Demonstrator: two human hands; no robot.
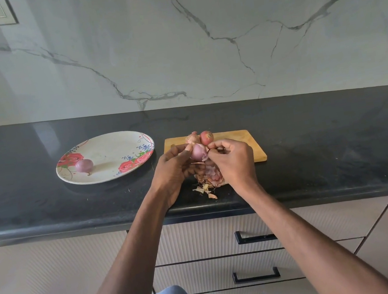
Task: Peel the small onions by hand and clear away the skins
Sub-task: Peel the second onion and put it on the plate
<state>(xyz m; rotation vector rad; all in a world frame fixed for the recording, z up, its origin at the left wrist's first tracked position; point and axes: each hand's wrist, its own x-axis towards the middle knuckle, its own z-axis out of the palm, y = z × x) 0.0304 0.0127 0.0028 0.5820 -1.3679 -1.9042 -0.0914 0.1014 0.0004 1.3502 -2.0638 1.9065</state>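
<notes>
Both hands, left hand and right hand, pinch a half-skinned onion; one peeled onion is plated, two unpeeled onions and the skins remain

both hands gripping onion w/ skins below, peeled onion on plate
</notes>
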